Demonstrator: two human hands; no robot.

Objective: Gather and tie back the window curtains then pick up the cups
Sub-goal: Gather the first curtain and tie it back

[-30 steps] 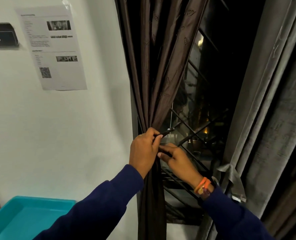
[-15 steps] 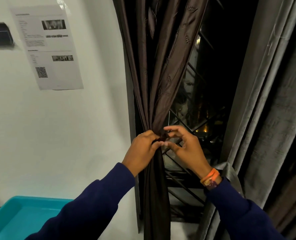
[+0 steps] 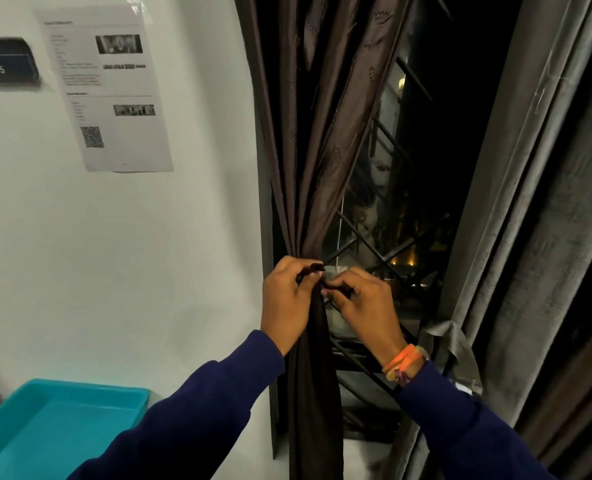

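Observation:
A dark brown curtain (image 3: 322,133) hangs at the left side of the window, gathered into a narrow bunch at mid height. My left hand (image 3: 287,299) grips the bunch from the left, and a thin dark tie (image 3: 317,268) sticks out by its fingertips. My right hand (image 3: 363,303) pinches the tie's other end just right of the bunch, fingers nearly touching the left hand. A grey curtain (image 3: 536,202) hangs at the right, bound low down with a grey strip (image 3: 450,344). No cups are in view.
A turquoise tray (image 3: 62,424) sits at the lower left against the white wall. A printed sheet (image 3: 114,98) and a dark label plate (image 3: 3,64) are fixed to the wall. Behind the curtains is a dark window with a diagonal metal grille (image 3: 384,251).
My right hand has gone from spread fingers to a pinch on the tie, lower and closer to the bunch. My left hand has stayed clamped on the gathered curtain.

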